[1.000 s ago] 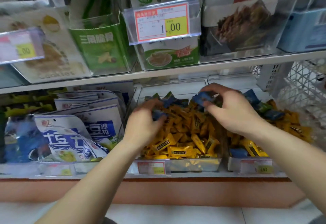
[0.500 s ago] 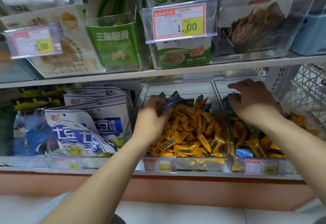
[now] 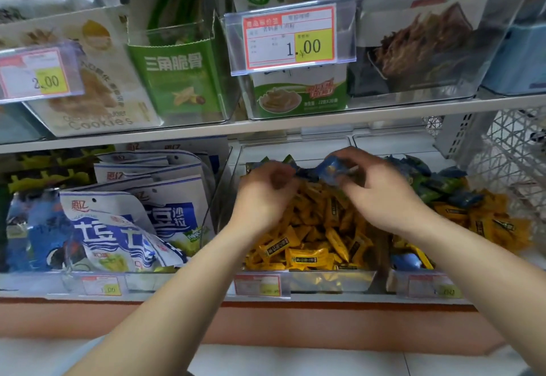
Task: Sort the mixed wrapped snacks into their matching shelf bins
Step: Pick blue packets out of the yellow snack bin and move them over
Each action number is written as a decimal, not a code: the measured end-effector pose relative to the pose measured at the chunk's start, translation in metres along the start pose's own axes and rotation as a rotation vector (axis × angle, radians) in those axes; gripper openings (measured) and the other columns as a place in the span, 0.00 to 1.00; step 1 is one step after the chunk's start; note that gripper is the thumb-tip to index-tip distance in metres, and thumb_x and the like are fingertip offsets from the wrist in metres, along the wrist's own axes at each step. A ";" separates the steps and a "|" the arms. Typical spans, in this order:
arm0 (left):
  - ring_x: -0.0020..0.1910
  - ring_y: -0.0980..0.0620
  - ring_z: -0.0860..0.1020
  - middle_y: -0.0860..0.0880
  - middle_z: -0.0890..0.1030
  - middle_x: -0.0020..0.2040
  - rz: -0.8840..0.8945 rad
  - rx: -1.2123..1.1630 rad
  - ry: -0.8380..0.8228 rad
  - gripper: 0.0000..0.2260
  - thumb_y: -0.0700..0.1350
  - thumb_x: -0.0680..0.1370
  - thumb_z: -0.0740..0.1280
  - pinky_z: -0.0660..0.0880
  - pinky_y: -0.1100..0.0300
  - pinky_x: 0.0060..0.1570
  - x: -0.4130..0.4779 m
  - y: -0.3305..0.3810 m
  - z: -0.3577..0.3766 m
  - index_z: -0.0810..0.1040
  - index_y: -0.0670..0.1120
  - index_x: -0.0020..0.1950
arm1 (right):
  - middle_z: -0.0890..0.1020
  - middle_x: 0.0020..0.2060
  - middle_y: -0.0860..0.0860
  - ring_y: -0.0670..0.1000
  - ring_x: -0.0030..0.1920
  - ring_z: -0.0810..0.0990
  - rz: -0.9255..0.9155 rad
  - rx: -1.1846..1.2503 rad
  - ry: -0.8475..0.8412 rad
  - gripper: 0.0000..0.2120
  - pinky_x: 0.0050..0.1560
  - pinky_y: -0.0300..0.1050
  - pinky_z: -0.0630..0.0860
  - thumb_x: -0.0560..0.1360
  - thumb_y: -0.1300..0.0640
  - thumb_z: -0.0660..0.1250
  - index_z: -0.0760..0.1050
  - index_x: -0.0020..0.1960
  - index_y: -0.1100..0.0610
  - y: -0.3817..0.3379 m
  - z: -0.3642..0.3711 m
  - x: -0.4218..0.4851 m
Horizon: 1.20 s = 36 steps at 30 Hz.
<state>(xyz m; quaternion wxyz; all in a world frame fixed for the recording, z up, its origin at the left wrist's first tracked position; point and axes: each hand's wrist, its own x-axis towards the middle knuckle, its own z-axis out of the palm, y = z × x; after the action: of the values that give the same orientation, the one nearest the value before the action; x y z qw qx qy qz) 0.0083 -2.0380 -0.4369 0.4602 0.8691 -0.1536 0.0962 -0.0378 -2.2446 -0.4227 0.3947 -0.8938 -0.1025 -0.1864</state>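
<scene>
R hand [image 3: 381,195] pinching blue wrapped snack [image 3: 331,168] near back edge of mid bin [image 3: 295,149], above yellow snacks [image 3: 307,245]. L hand [image 3: 266,195] curled by bin's back-left corner; grip unclear, blurred.

Price tag reading 1.00 [image 3: 291,37] upper centre, green box [image 3: 177,77] beside it, cookies pack [image 3: 97,91] upper left, white lattice basket [image 3: 514,162] far right

Your left hand [image 3: 264,198] was blurred, so you could not tell whether its curled fingers held anything. Your right hand [image 3: 384,198] hid part of the blue wrapped snack [image 3: 332,168] it pinched. The lower price tags [image 3: 257,285] were too blurred to read, and the wire basket [image 3: 514,168] ran off the right edge.
</scene>
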 end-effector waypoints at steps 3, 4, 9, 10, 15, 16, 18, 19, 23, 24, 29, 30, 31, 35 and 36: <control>0.51 0.55 0.79 0.56 0.81 0.52 0.016 0.241 -0.065 0.08 0.48 0.77 0.69 0.76 0.60 0.52 0.042 -0.004 0.003 0.79 0.56 0.55 | 0.78 0.60 0.48 0.47 0.59 0.74 0.042 -0.128 0.066 0.16 0.54 0.37 0.67 0.79 0.57 0.65 0.73 0.66 0.48 0.026 -0.014 0.003; 0.55 0.53 0.78 0.54 0.81 0.57 0.022 0.315 -0.094 0.10 0.49 0.78 0.68 0.75 0.57 0.56 0.056 -0.007 0.005 0.79 0.54 0.58 | 0.77 0.62 0.49 0.50 0.61 0.74 0.069 -0.138 0.059 0.17 0.56 0.39 0.66 0.79 0.56 0.64 0.73 0.67 0.48 0.033 -0.015 0.003; 0.66 0.46 0.73 0.46 0.74 0.69 -0.118 0.478 -0.334 0.27 0.55 0.77 0.70 0.71 0.48 0.65 0.102 -0.028 0.016 0.68 0.49 0.73 | 0.77 0.62 0.49 0.51 0.61 0.74 0.064 -0.194 -0.001 0.18 0.54 0.41 0.65 0.80 0.53 0.62 0.70 0.70 0.47 0.048 -0.014 0.008; 0.65 0.46 0.74 0.46 0.75 0.69 -0.159 0.454 -0.368 0.29 0.56 0.76 0.71 0.71 0.48 0.65 0.107 -0.033 0.018 0.68 0.48 0.73 | 0.76 0.62 0.48 0.50 0.61 0.74 0.057 -0.194 -0.019 0.18 0.54 0.42 0.66 0.80 0.53 0.62 0.70 0.70 0.46 0.048 -0.014 0.009; 0.63 0.46 0.74 0.48 0.77 0.66 -0.106 0.541 -0.471 0.24 0.61 0.75 0.69 0.72 0.51 0.62 0.118 -0.044 0.029 0.71 0.57 0.69 | 0.76 0.61 0.47 0.49 0.60 0.73 0.027 -0.211 -0.073 0.17 0.52 0.42 0.66 0.81 0.52 0.60 0.69 0.70 0.45 0.050 -0.010 0.013; 0.64 0.46 0.73 0.47 0.75 0.67 -0.078 0.599 -0.495 0.22 0.61 0.76 0.68 0.71 0.50 0.63 0.121 -0.044 0.031 0.72 0.59 0.69 | 0.76 0.60 0.47 0.50 0.60 0.73 0.022 -0.215 -0.076 0.17 0.52 0.43 0.67 0.81 0.52 0.59 0.69 0.70 0.45 0.049 -0.009 0.014; 0.63 0.44 0.72 0.46 0.73 0.65 -0.042 0.705 -0.550 0.21 0.64 0.76 0.66 0.71 0.47 0.63 0.125 -0.042 0.036 0.73 0.59 0.67 | 0.76 0.60 0.48 0.49 0.60 0.73 0.021 -0.212 -0.082 0.17 0.52 0.42 0.67 0.82 0.52 0.59 0.69 0.70 0.45 0.050 -0.009 0.016; 0.60 0.44 0.72 0.47 0.72 0.62 -0.035 0.737 -0.575 0.20 0.65 0.75 0.66 0.71 0.46 0.62 0.126 -0.040 0.037 0.74 0.59 0.64 | 0.76 0.61 0.48 0.49 0.60 0.73 0.024 -0.203 -0.084 0.17 0.52 0.42 0.66 0.82 0.52 0.59 0.69 0.70 0.45 0.051 -0.009 0.017; 0.54 0.48 0.74 0.48 0.76 0.59 0.020 0.754 -0.627 0.17 0.62 0.75 0.70 0.74 0.50 0.56 0.128 -0.039 0.041 0.71 0.57 0.58 | 0.76 0.62 0.48 0.49 0.61 0.73 0.043 -0.167 -0.086 0.17 0.52 0.41 0.65 0.82 0.52 0.59 0.69 0.71 0.45 0.053 -0.009 0.017; 0.54 0.48 0.75 0.48 0.78 0.60 0.026 0.731 -0.629 0.18 0.61 0.74 0.71 0.74 0.50 0.56 0.128 -0.039 0.042 0.71 0.57 0.60 | 0.76 0.63 0.48 0.49 0.61 0.73 0.045 -0.163 -0.085 0.18 0.53 0.41 0.65 0.82 0.52 0.59 0.69 0.71 0.45 0.053 -0.009 0.018; 0.63 0.45 0.73 0.47 0.75 0.67 0.035 0.650 -0.597 0.24 0.59 0.73 0.73 0.70 0.54 0.58 0.127 -0.038 0.044 0.75 0.54 0.67 | 0.76 0.65 0.48 0.49 0.63 0.72 0.061 -0.147 -0.086 0.18 0.55 0.40 0.64 0.82 0.52 0.60 0.69 0.71 0.45 0.054 -0.010 0.018; 0.63 0.45 0.73 0.46 0.74 0.67 0.018 0.610 -0.579 0.24 0.58 0.73 0.74 0.70 0.53 0.59 0.127 -0.039 0.043 0.76 0.52 0.66 | 0.75 0.66 0.48 0.49 0.64 0.72 0.069 -0.140 -0.088 0.18 0.56 0.40 0.64 0.82 0.51 0.60 0.69 0.71 0.45 0.055 -0.011 0.018; 0.64 0.45 0.73 0.45 0.75 0.66 0.005 0.567 -0.560 0.23 0.56 0.73 0.74 0.71 0.53 0.60 0.127 -0.040 0.042 0.77 0.51 0.66 | 0.75 0.67 0.48 0.50 0.65 0.71 0.076 -0.135 -0.091 0.18 0.57 0.40 0.64 0.82 0.51 0.59 0.68 0.71 0.45 0.056 -0.011 0.017; 0.61 0.45 0.75 0.44 0.78 0.63 -0.013 0.497 -0.500 0.21 0.53 0.73 0.75 0.72 0.50 0.61 0.123 -0.041 0.039 0.79 0.46 0.64 | 0.74 0.68 0.47 0.49 0.67 0.71 0.092 -0.113 -0.093 0.19 0.59 0.40 0.64 0.82 0.50 0.60 0.68 0.72 0.45 0.056 -0.013 0.017; 0.60 0.45 0.75 0.44 0.78 0.62 -0.011 0.504 -0.506 0.21 0.53 0.74 0.74 0.73 0.50 0.61 0.122 -0.040 0.038 0.80 0.45 0.63 | 0.74 0.68 0.47 0.49 0.67 0.71 0.093 -0.111 -0.091 0.19 0.59 0.41 0.64 0.82 0.50 0.60 0.68 0.72 0.45 0.056 -0.014 0.016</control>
<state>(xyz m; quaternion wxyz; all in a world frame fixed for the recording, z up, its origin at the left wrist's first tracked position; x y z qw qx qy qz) 0.1372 -2.0703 -0.4512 0.1794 0.9524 -0.2294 -0.0899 -0.0077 -2.2915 -0.4448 0.3477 -0.9257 -0.0683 -0.1323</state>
